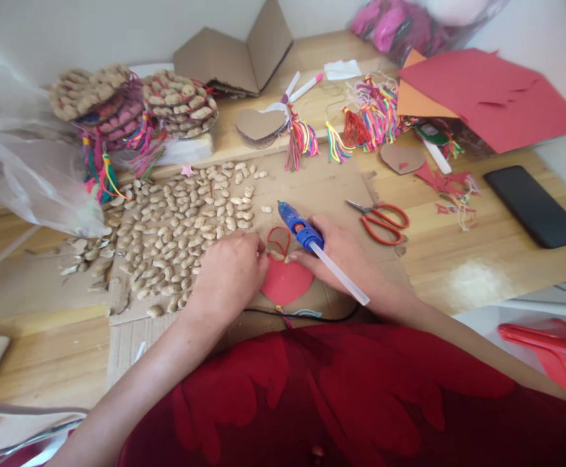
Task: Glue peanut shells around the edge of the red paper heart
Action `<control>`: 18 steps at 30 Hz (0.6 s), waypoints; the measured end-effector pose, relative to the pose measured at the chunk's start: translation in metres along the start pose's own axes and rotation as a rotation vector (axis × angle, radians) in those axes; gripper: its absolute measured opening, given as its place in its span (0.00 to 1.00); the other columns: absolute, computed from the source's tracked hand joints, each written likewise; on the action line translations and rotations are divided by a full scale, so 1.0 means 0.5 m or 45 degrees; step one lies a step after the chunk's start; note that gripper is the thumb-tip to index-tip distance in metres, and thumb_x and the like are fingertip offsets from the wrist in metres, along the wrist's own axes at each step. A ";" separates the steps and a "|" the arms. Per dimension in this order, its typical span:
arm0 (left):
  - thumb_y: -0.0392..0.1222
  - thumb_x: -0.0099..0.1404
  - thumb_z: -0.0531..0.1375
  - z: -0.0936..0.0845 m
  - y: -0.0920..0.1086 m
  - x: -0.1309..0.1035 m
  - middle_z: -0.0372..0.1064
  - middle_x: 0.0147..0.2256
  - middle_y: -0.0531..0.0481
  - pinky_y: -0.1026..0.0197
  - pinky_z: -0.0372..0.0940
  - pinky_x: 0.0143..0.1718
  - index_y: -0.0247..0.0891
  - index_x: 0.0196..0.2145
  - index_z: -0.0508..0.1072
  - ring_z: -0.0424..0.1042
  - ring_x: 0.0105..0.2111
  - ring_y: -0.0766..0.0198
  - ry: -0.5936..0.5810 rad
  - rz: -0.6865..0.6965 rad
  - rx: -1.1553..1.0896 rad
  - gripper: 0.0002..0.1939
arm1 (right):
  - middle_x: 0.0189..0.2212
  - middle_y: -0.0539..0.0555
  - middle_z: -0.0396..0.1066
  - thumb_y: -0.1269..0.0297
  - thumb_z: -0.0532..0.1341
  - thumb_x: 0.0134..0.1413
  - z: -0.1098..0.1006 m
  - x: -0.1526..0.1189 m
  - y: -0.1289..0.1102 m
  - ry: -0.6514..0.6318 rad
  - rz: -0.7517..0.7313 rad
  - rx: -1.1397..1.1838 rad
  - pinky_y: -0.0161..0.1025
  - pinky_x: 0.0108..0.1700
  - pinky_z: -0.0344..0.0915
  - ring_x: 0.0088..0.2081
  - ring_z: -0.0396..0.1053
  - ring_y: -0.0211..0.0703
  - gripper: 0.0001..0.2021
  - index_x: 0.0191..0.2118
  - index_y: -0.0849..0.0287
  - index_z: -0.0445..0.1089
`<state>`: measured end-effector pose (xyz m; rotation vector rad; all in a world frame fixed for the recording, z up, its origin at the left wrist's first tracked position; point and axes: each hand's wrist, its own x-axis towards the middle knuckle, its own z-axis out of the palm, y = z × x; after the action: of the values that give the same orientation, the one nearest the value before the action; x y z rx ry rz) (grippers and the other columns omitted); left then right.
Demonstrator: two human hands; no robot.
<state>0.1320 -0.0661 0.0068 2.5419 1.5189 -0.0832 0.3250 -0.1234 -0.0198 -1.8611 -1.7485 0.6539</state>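
Observation:
A red heart lies in front of me, with a few peanuts along its upper edge and a loop of red cord above it. My left hand is curled closed at the heart's upper left, fingertips beside those peanuts; what they pinch is hidden. A blue glue gun is gripped in my right hand, nozzle pointing up and left, a clear glue stick sticking out of its back. My right thumb touches the heart's upper right edge. Tassel threads and a black cable pass below the heart.
Many loose peanuts cover the cardboard to the left. Orange-handled scissors and a black phone lie right. Behind are cardboard hearts, tassels, red paper sheets and stacked peanut-covered pieces.

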 end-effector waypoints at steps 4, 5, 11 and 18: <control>0.39 0.68 0.58 -0.001 -0.017 -0.002 0.84 0.40 0.41 0.52 0.74 0.44 0.39 0.38 0.84 0.82 0.41 0.46 -0.008 0.015 -0.096 0.13 | 0.37 0.55 0.76 0.57 0.69 0.58 0.000 0.000 0.001 -0.009 0.009 -0.018 0.42 0.37 0.62 0.37 0.72 0.50 0.12 0.41 0.55 0.69; 0.39 0.69 0.58 -0.002 -0.026 -0.004 0.84 0.41 0.43 0.52 0.74 0.46 0.40 0.38 0.84 0.82 0.42 0.47 0.005 0.030 -0.143 0.13 | 0.37 0.55 0.76 0.57 0.70 0.57 -0.001 0.000 0.001 -0.011 0.013 -0.026 0.43 0.37 0.62 0.37 0.72 0.50 0.12 0.41 0.55 0.69; 0.39 0.69 0.57 0.001 -0.089 -0.009 0.84 0.47 0.47 0.51 0.73 0.53 0.45 0.44 0.85 0.81 0.48 0.50 0.079 0.087 -0.459 0.15 | 0.37 0.55 0.77 0.59 0.71 0.55 -0.002 -0.001 0.000 -0.004 0.025 -0.009 0.43 0.38 0.63 0.38 0.74 0.51 0.13 0.42 0.54 0.69; 0.38 0.64 0.61 0.006 -0.083 -0.011 0.83 0.48 0.47 0.48 0.71 0.57 0.45 0.40 0.84 0.80 0.50 0.50 -0.020 0.126 -0.628 0.12 | 0.39 0.56 0.78 0.60 0.71 0.56 -0.003 -0.001 -0.004 -0.007 0.042 -0.014 0.44 0.39 0.64 0.39 0.74 0.52 0.13 0.42 0.54 0.69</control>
<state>0.0931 -0.0521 -0.0006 2.2038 1.2180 0.2527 0.3245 -0.1236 -0.0177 -1.9007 -1.7317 0.6643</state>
